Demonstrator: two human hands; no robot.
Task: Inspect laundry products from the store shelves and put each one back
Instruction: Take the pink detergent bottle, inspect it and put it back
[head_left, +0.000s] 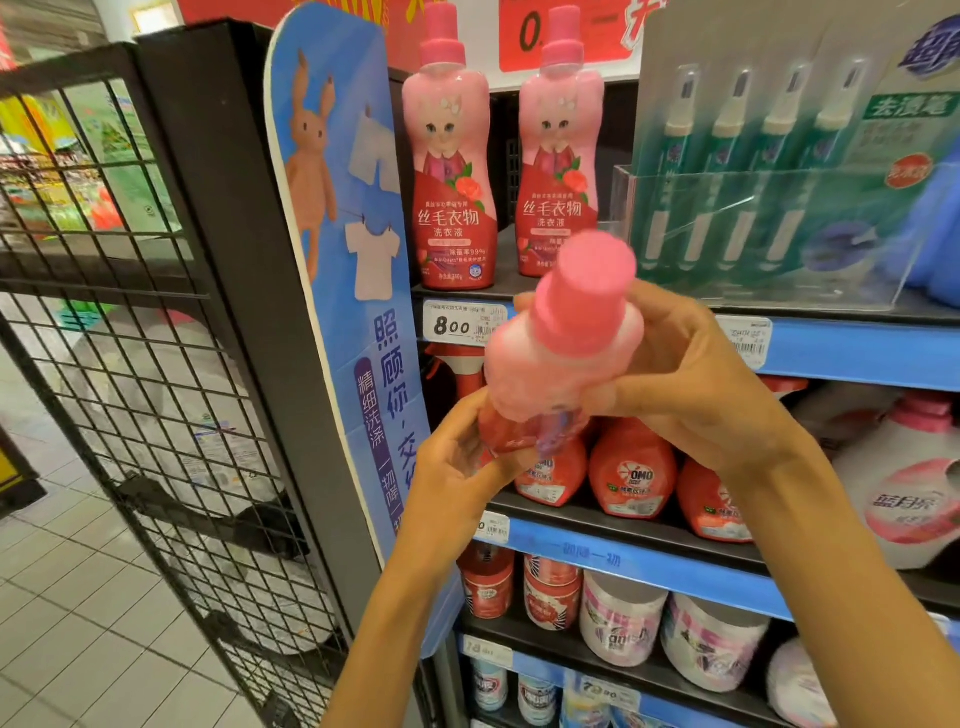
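A pink detergent bottle (550, 364) with a pink cap is tilted toward me in front of the shelves, cap pointing up and to the right. My left hand (457, 467) grips its red lower end from below. My right hand (685, 384) wraps around the bottle's upper body from the right. Two matching pink bottles (449, 171) stand upright on the top shelf (467, 293) behind it, above an 8.00 price tag (457, 325).
A clear acrylic tray of stain-remover pens (753, 208) stands at the upper right. Red OMO bottles (631, 470) fill the shelf below, tubs (621, 618) lower down. A blue rabbit sign (343, 208) and a black wire-mesh rack (156, 364) stand at the left.
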